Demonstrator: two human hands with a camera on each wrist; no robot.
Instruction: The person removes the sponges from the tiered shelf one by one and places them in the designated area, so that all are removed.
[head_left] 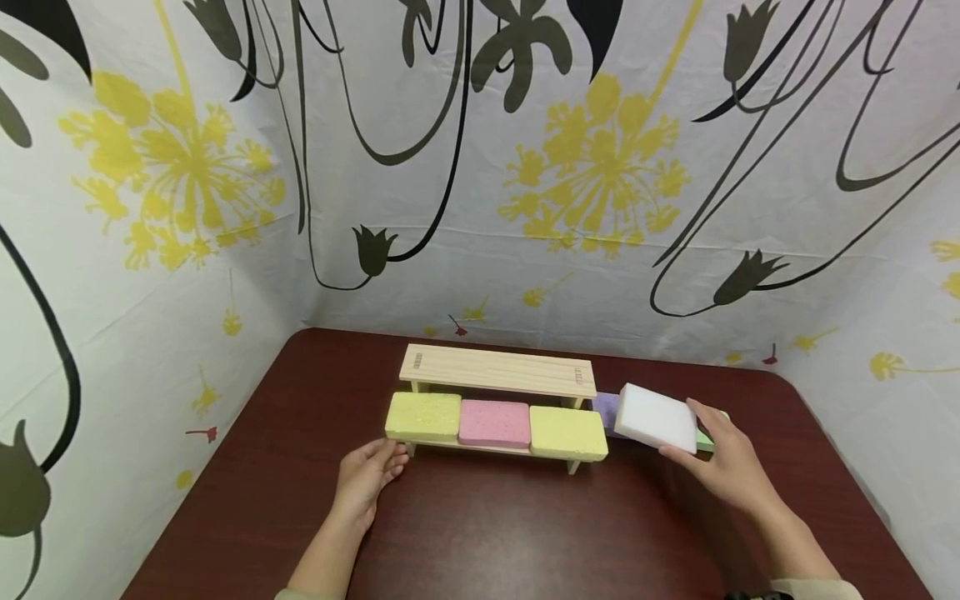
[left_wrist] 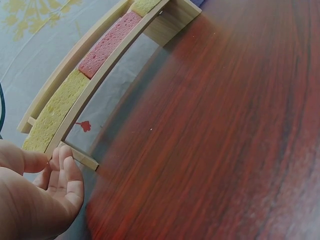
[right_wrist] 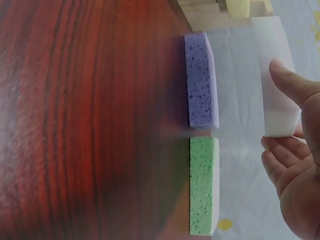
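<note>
1. Gripping the white block (head_left: 654, 418) with the right hand (head_left: 731, 462), pinching its right end between thumb and fingers.
2. Holding that block out to the left of the hand, tilted and up off the table (head_left: 555, 525), near the right end of the wooden rack (head_left: 501, 384).
3. Hiding part of the purple sponge (right_wrist: 201, 82) from the head view, yet plainly apart from it in the right wrist view.
4. Just right of purple, down on the table across a narrow gap: the green sponge (right_wrist: 201, 186), mostly covered by hand and block from the head.
5. Over on the left, pinching the rack's near left corner with the left hand (head_left: 367, 479), fingertips right beside the leg.
6. Along the near, lower shelf (left_wrist: 75, 112), left to right: left yellow sponge (head_left: 423, 416), pink sponge (head_left: 494, 423), right yellow sponge (head_left: 568, 432), all in one tight row.
7. Standing higher on the far side: the upper shelf (head_left: 487, 367), marked darkly at both ends.
</note>
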